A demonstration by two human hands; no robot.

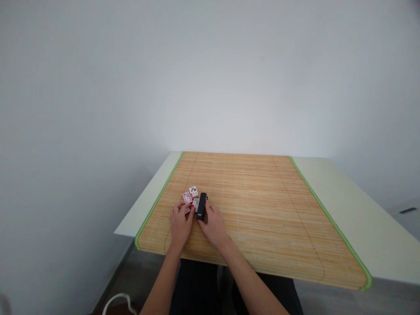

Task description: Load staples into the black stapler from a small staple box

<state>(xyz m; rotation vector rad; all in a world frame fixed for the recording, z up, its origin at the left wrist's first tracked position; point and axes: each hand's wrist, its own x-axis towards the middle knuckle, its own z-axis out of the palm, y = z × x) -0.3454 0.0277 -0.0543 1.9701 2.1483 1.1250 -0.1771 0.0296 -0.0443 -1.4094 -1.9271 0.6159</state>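
Left of the mat's middle, a black stapler (201, 206) lies lengthwise, pointing away from me. My right hand (214, 223) grips it from its right side, thumb at the near end and fingers along the edge. Several small white-and-red boxes, which look like staple boxes, are clustered to its left. One box (193, 191) is farthest away, a second box (187, 197) sits just nearer, and a third box (196, 203) is right beside the stapler. My left hand (180, 221) has its fingers curled round another small box (187, 210), mostly hidden beneath them.
A bamboo mat (249, 210) with green edging covers the middle of a white table (348, 205). The table's far edge meets a pale wall (243, 87). A white cable (118, 297) curves near the floor at lower left.
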